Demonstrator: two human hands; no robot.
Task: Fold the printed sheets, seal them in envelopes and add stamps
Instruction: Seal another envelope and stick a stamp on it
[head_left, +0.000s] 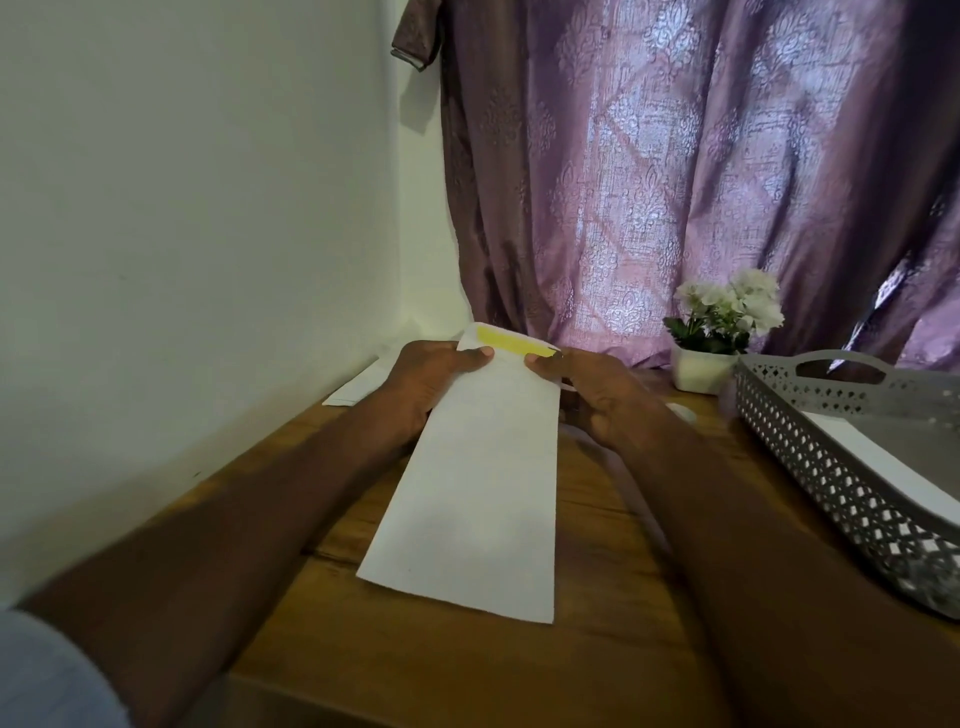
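step in hand, as i judge it: sealing. the envelope (478, 467) is held lengthwise over the table (597, 519), its near end low toward the wood; i cannot tell whether it touches. the flap (511, 340) stands open at the far end, just beyond the fingertips, with a yellow strip (506, 341) showing across it. whether a folded sheet is already inside, i cannot tell.

left hand (426, 379): thumb (475, 358) lies on the upper face just short of the flap fold, the other fingers go under the envelope and are hidden. it pinches the left edge.

right hand (597, 389): thumb tip (537, 361) presses the upper face at the right edge, just below the strip; the remaining fingers are curled beneath. it also pinches the envelope.

both forearms reach forward, converging on the far end.

next move, in my judgement: deal with the strip, then fold the flap toward the thumbs and press it flat, keeping the edges square. a stamp comes after.

noted beside the right hand: a grey tray (810, 447) holding white paper (883, 452).
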